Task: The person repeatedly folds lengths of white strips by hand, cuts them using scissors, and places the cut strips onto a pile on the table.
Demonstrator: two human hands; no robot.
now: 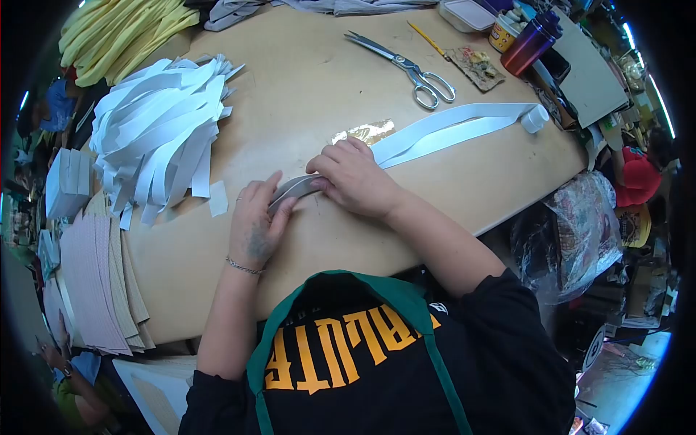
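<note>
A long white band (449,130) lies in a folded loop on the table, running from my right hand to a small white roll (535,118) near the table's right edge. Between my hands a short stretch of the band (296,188) looks grey and slightly bowed. My right hand (355,177) pinches it with thumb and fingers. At its left end my left hand (255,221) grips it between thumb and fingers. A shiny gold piece (362,132) lies just beyond my right hand.
Scissors (413,69), a yellow brush (428,38) and a stained pad (476,69) lie at the back. A heap of white strips (159,130), yellow cloth (123,36) and pale sheets (94,275) occupy the left. A purple-red bottle (531,43) stands at the back right.
</note>
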